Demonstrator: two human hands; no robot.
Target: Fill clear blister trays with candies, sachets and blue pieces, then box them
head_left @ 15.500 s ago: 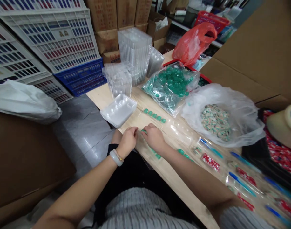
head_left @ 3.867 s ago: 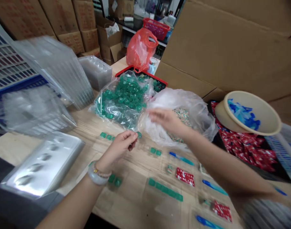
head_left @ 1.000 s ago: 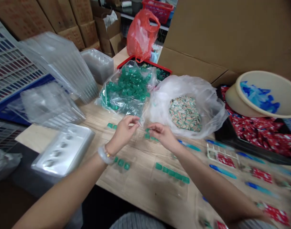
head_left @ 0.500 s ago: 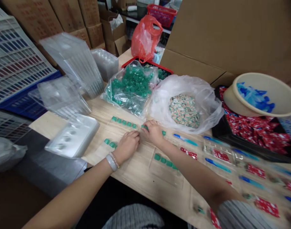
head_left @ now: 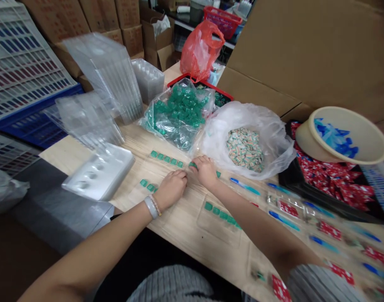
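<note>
Hands, head view: since a second ago, bare right hand and bare left hand have dropped to the pale wooden worktop.
Green: right fingers now meet a small translucent green block, mid-frame.
Right grip: narrow; cannot tell if pinching.
Left grip: curled, contents hidden.
Worktop: clear plastic bag, upper centre.
Room: white slatted plastic crate, upper left.

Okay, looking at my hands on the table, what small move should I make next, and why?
I'd probably nudge the green piece at your right hand into line. Another green piece shows past that hand, and the nearby row of green pieces runs straight. Your hand hides what's between, so I can't tell whether it's aligned already.
</note>
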